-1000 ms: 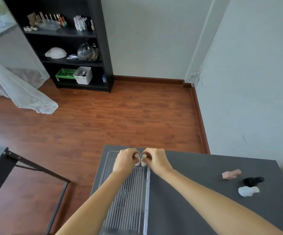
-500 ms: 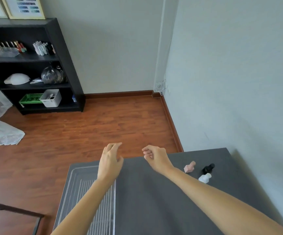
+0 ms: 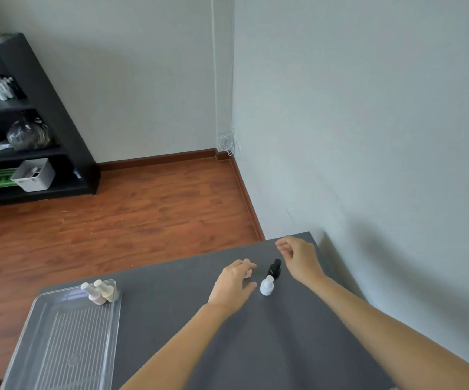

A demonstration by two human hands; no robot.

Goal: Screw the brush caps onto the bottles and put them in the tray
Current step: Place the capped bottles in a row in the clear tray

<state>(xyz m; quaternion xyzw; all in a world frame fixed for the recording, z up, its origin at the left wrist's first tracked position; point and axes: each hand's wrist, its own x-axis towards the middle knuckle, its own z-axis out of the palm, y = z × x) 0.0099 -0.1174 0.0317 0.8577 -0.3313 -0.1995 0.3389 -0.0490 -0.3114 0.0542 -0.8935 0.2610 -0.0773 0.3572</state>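
Two capped pale bottles, a pinkish one (image 3: 94,294) and a cream one (image 3: 105,289), stand in the far right corner of the clear ribbed tray (image 3: 59,339). On the grey table a black capped bottle (image 3: 274,268) and a white capped bottle (image 3: 267,285) stand close together. My left hand (image 3: 234,282) hovers just left of them, fingers spread, covering a pink bottle of which a sliver (image 3: 248,274) shows. My right hand (image 3: 300,258) is loosely curled just right of the black bottle, holding nothing.
The grey table (image 3: 171,299) ends close behind the bottles, with wooden floor beyond. A wall runs along the table's right side. A black shelf unit (image 3: 44,114) with boxes and bottles stands far left.
Both hands left the tray, where two capped bottles now stand, and moved right to the three bottles near the wall. The view swung right with them.
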